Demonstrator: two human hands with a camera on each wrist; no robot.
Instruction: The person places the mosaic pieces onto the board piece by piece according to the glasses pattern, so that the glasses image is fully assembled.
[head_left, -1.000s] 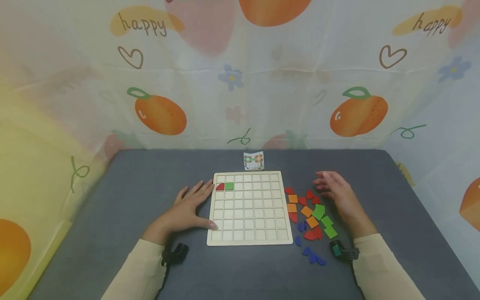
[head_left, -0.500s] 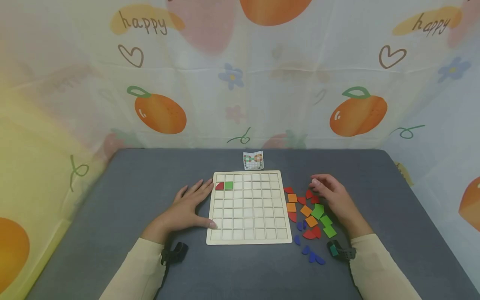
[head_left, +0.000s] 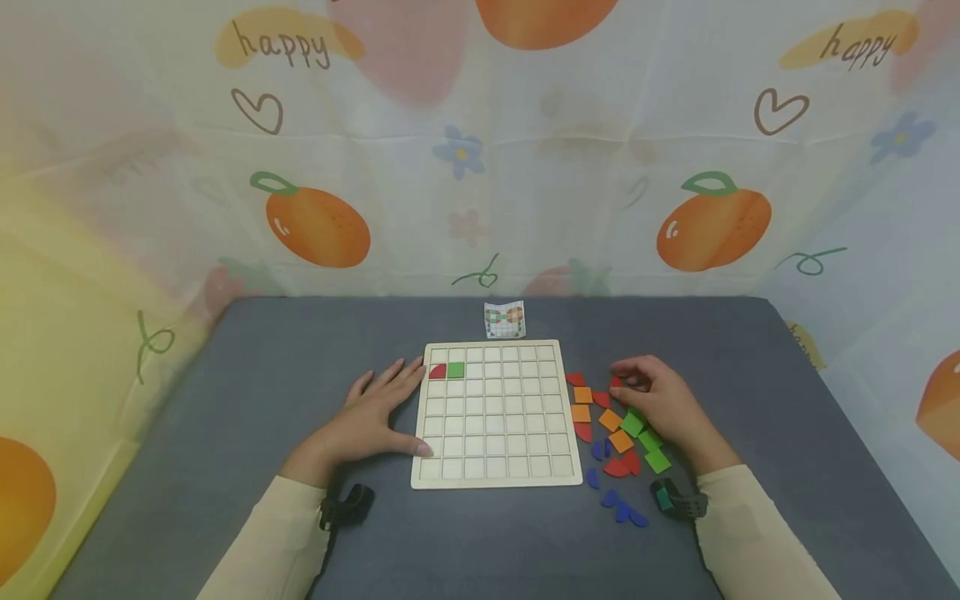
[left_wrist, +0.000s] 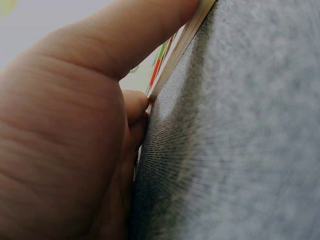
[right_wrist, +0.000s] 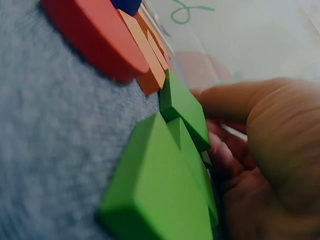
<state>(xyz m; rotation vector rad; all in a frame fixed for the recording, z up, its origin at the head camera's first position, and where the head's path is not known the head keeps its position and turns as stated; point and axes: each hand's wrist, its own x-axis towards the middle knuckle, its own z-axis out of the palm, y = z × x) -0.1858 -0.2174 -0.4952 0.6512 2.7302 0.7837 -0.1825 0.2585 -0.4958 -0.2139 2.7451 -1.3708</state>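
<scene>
A pale wooden grid board (head_left: 497, 417) lies on the table, with a red quarter-circle piece (head_left: 438, 372) and a green square piece (head_left: 456, 370) side by side in its second row. My left hand (head_left: 372, 417) rests spread along the board's left edge, thumb on the lower left corner. My right hand (head_left: 663, 400) is low over the loose pieces on the right. Its bent fingers and thumb are around a red piece (head_left: 617, 382); I cannot tell whether they pinch it. Green squares (right_wrist: 165, 185) lie below that hand, close to the thumb in the right wrist view.
Orange squares (head_left: 611, 419), red pieces (head_left: 617, 468) and several blue pieces (head_left: 622, 510) lie scattered right of the board. Behind the board is a small printed pattern card (head_left: 504, 320). A patterned cloth (head_left: 480, 167) hangs at the table's back edge.
My right hand has moved left and down to the red pieces, its fingers bending in with the thumb. The left hand has stayed at the board's edge.
</scene>
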